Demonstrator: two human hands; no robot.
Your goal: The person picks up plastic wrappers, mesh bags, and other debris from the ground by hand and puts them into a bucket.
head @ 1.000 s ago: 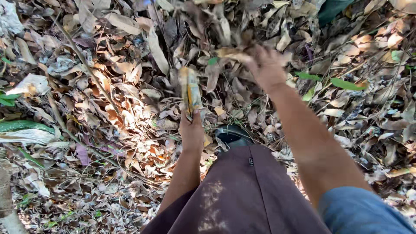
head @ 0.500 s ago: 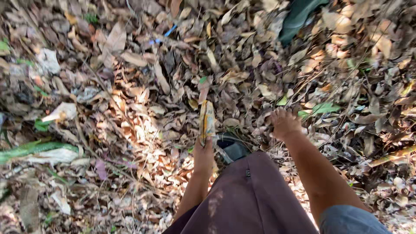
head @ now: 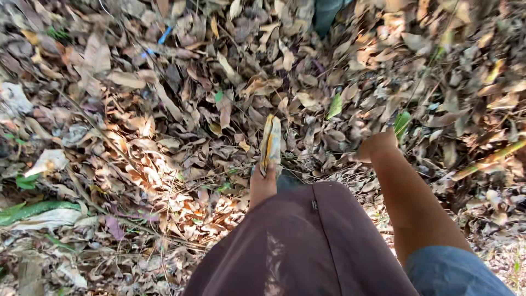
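My left hand [head: 263,183] pokes out past a brown garment and holds a long, pale, yellowish dried husk-like piece [head: 270,142] that points away from me over the leaf litter. My right hand [head: 376,146] hangs lower right of it, fingers curled in a loose fist with nothing visible in it, just above dry leaves. My right forearm runs down to a blue sleeve [head: 457,271]. Part of each hand is hidden by my clothing and arm.
Dry brown leaves [head: 164,120] cover the ground everywhere, with a few green leaves [head: 335,105]. A green stalk [head: 38,208] lies at the left, a pale husk [head: 46,161] near it, a blue scrap [head: 164,35] at the top, a dark item [head: 329,13] at the top edge.
My right hand has drawn back from the far leaves toward me and curled shut. The left hand keeps hold of the pale husk; the view has shifted slightly.
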